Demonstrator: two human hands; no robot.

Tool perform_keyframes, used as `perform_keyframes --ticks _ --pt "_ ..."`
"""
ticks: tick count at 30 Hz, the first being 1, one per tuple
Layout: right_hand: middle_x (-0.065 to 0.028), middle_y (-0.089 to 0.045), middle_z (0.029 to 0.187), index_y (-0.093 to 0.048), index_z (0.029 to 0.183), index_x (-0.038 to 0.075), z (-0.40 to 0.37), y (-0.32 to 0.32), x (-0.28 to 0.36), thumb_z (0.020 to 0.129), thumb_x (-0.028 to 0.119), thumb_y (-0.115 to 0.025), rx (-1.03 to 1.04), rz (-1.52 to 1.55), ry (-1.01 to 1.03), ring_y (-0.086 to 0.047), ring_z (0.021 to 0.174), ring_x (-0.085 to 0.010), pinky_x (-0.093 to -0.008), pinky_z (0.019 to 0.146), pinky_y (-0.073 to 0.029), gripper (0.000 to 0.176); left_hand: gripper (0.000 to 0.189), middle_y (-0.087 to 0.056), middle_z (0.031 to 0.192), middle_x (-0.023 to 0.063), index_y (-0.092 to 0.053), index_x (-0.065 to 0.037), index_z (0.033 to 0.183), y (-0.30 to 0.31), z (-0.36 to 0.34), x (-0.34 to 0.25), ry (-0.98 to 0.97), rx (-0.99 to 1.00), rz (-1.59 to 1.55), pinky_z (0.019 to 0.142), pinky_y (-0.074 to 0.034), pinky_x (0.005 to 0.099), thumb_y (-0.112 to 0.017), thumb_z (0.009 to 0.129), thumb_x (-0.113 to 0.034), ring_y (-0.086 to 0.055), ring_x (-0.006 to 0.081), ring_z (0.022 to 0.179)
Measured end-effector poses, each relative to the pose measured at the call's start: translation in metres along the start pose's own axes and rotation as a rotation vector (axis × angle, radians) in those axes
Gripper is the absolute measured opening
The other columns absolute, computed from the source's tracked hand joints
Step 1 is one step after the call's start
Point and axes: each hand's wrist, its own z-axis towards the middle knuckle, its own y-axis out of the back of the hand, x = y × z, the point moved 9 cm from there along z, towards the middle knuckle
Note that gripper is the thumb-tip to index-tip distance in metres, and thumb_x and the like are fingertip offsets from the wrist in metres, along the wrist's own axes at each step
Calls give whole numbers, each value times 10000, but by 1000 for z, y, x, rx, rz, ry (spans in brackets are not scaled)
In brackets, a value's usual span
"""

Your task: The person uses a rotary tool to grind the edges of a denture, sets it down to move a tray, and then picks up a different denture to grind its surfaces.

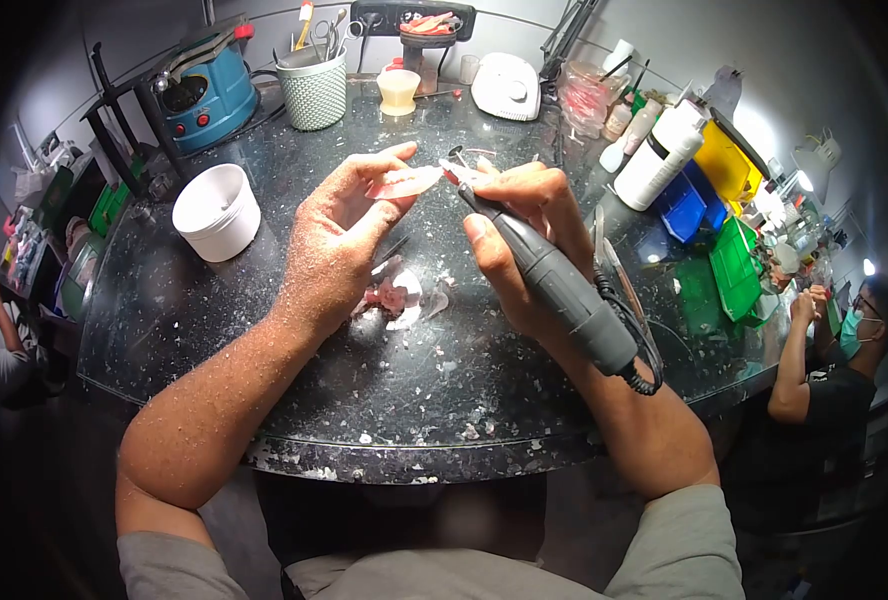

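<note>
My left hand (336, 228), dusted with pale grains, pinches a small pink and whitish piece that looks like a denture (405, 185) between thumb and fingers. Around a dark grey rotary handpiece (556, 282) my right hand (536, 205) is closed, its coiled cord trailing from the back end. The handpiece's tip points left and meets or nearly meets the pink piece; contact cannot be made out. Below the hands, a pink and white dental piece (394, 296) lies on the dark bench (364, 400), partly behind my left wrist.
A white tub (217, 215) stands left, near a blue machine (209, 100). Behind are a tool pot (314, 92), a yellowish cup (399, 93) and a white device (506, 88). At right are a white bottle (660, 156), coloured bins (734, 270) and a masked co-worker (834, 360).
</note>
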Motion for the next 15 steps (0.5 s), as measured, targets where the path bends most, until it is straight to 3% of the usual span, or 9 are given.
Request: perform_keyframes --ticks 15 --pt "-144 -683 978 -591 1045 38 4 -3 8 810 24 -697 55 -59 79 -693 903 -264 -437 999 -483 258 241 -565 1411 141 -622 -43 1204 0 0 1 42 6 -4 1125 -402 375 -636 971 -102 -568 209 1266"
